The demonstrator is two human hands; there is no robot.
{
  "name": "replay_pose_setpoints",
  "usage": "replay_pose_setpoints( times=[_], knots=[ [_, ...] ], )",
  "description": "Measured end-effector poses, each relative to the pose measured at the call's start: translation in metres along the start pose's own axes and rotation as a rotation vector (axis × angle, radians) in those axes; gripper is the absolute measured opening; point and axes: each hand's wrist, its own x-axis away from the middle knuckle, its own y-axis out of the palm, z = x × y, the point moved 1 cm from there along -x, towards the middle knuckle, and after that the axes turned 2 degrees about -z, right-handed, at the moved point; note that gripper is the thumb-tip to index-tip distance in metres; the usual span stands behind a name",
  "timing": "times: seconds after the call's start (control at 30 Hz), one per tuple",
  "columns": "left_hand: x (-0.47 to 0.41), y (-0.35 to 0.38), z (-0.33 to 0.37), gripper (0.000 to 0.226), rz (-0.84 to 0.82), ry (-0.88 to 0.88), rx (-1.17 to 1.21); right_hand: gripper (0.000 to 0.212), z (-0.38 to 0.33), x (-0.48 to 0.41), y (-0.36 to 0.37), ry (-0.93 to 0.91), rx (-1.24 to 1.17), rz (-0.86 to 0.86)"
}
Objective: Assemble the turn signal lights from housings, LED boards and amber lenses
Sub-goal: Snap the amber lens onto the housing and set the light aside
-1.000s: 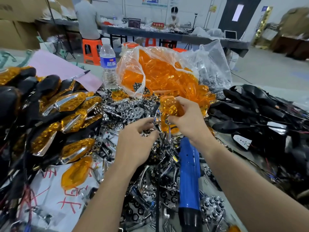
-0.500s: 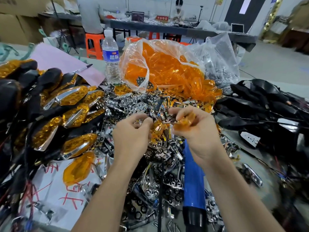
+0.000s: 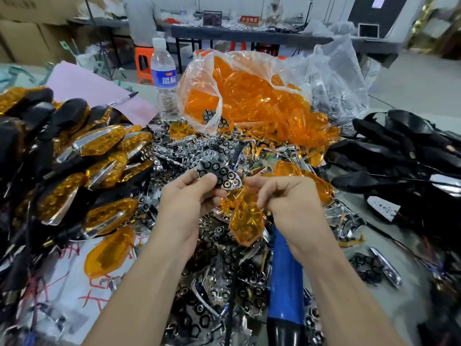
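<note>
Red sign (image 3: 249,20) on far table (image 3: 274,37): "不合格区"; bottle label (image 3: 165,79) illegible

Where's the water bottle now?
In the head view, the water bottle stands upright at the back, left of centre, beside the bag of amber lenses.

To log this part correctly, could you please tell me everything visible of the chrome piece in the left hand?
The chrome piece is a shiny, silver-looking plate, probably plated plastic, tapering to a point at its right end. Black-ringed round sockets cover its face. The left hand pinches its left end, holding it face up above the parts pile. The right hand, gripping an amber lens just below, reaches its pointed tip; contact is unclear.
</note>
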Motion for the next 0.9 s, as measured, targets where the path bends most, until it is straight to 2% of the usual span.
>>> replay_pose_setpoints(
  times=[0.07, 0.13, 0.2, 0.27, 0.33, 0.43, 0.53, 0.63, 0.7, 0.8, 0.9],
  knots=[
    [0.002, 0.001, 0.0, 0.009, -0.021, 0.03, -0.082, 0.059, -0.003, -0.001, 0.004, 0.036, 0.11, 0.054],
    [0.006, 0.004, -0.001, 0.014, -0.084, 0.044, -0.129, 0.038, -0.007, -0.001, 0.004, 0.003, 0.113, 0.085],
    [0.009, 0.007, -0.003, 0.02, -0.137, 0.075, -0.172, 0.022, -0.013, 0.001, 0.004, -0.002, 0.107, 0.043],
    [0.011, 0.009, -0.003, 0.022, -0.157, 0.126, -0.245, 0.009, -0.018, 0.004, 0.003, -0.074, 0.225, 0.071],
    [0.011, 0.009, -0.002, 0.02, -0.146, 0.157, -0.273, 0.013, -0.018, 0.004, 0.0, -0.126, 0.258, 0.18],
    [0.008, 0.003, 0.002, 0.016, -0.058, 0.174, -0.272, 0.018, -0.017, -0.001, -0.012, -0.065, 0.121, 0.311],
    [0.006, 0.0, 0.004, 0.014, 0.027, 0.206, -0.327, 0.012, -0.021, -0.002, -0.018, 0.025, -0.037, 0.205],
    [0.01, 0.004, 0.006, 0.02, -0.048, 0.209, -0.339, 0.014, -0.024, -0.001, -0.017, 0.067, -0.146, 0.074],
    [0.009, 0.001, 0.005, 0.02, -0.037, 0.263, -0.561, 0.023, -0.023, -0.001, -0.018, 0.074, -0.039, 0.062],
    [0.012, -0.004, 0.009, 0.009, -0.091, 0.296, -1.102, 0.032, -0.023, -0.002, -0.024, 0.097, 0.261, -0.015],
    [0.017, -0.003, 0.011, 0.04, -0.228, 0.158, -1.333, 0.038, -0.027, 0.001, -0.025, 0.145, 0.515, -0.176]
  ],
)
